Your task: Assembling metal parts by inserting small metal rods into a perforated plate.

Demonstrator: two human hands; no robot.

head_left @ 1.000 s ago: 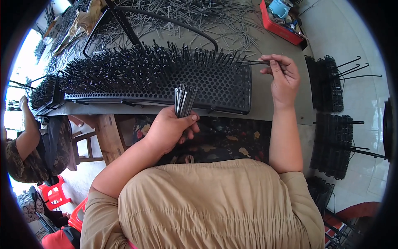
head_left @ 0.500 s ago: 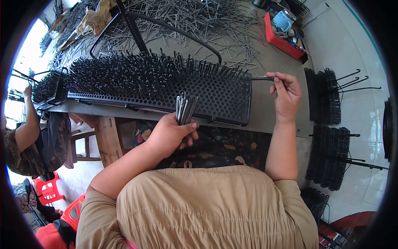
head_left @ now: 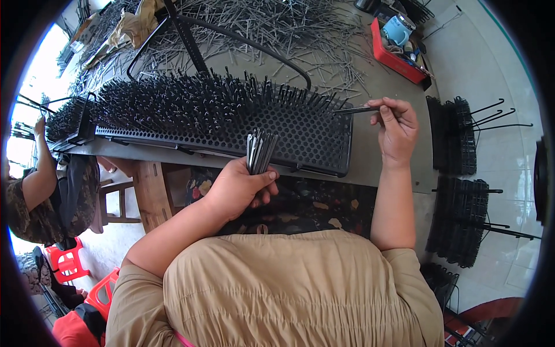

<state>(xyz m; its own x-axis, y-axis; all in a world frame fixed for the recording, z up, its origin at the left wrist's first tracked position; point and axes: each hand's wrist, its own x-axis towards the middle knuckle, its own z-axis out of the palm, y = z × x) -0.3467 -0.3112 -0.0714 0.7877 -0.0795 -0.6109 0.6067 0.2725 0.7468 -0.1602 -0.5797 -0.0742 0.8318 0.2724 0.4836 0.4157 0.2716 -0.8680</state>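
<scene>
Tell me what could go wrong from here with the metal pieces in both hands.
The right hand pinches thin metal near one end, its far tip by the rack's right end; a slight swing might knock the standing rods nearby.

The left hand grips a bundle from below, at the rack's near edge; if the fingers slacken, pieces could slip out and scatter.

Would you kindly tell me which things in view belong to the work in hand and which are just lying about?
In use:
bundle of thin metal pieces in the left hand
thin dark metal in the right hand
perforated black rack
probably the loose metal pieces

Apparently lying about:
red tray
blue mug
brown paper
</scene>
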